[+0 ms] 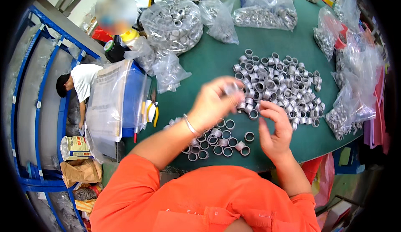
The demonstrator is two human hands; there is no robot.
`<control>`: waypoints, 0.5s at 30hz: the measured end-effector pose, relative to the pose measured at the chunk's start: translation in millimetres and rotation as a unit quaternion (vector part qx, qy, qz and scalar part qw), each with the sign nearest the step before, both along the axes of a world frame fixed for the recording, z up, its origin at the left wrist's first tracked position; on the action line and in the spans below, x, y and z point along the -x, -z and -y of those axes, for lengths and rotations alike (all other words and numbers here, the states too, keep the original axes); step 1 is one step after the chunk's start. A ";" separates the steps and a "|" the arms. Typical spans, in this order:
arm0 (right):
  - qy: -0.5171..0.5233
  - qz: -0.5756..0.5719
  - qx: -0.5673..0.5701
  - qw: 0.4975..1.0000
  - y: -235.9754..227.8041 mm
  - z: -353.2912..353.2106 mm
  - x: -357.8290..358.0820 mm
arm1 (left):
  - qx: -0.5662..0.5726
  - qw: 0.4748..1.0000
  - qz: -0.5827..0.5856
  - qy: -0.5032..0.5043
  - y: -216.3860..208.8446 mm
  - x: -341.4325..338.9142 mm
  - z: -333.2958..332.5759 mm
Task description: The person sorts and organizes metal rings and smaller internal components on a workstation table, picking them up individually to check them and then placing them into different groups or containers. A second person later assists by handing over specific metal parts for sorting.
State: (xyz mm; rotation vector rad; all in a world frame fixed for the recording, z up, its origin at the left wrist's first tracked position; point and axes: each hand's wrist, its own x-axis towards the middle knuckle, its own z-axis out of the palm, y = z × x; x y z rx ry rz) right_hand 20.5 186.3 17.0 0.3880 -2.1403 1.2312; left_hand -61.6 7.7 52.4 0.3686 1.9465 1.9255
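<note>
Pinched between the thumb and fingers of my left hand is a short grey metal ring, slightly blurred. My right hand has its thumb and fingers apart, with the fingertips at the near edge of a big heap of metal rings. I see nothing held in it. A loose ring lies beside those fingertips. Closer to my body, a smaller group of rings is spread on the green table, partly below my left wrist. One ring there has a reddish mark.
Clear bags of metal parts stand along the far side, with more bags on the right. A blue bin covered with plastic sheet, pliers and blue shelving are at left. Another person bends by the shelves.
</note>
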 end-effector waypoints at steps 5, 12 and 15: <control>0.025 0.025 -0.006 0.999 0.2 -9.4 -8.1 | 0.257 0.823 -0.412 -0.294 -65.3 126.6 54.7; 0.026 0.056 0.020 0.998 3.8 -15.3 -11.8 | 0.054 0.966 -0.194 -0.161 -29.6 112.1 42.5; 0.010 0.063 0.035 0.997 3.1 -15.0 -9.3 | -0.131 0.989 0.056 0.031 -1.1 51.5 12.2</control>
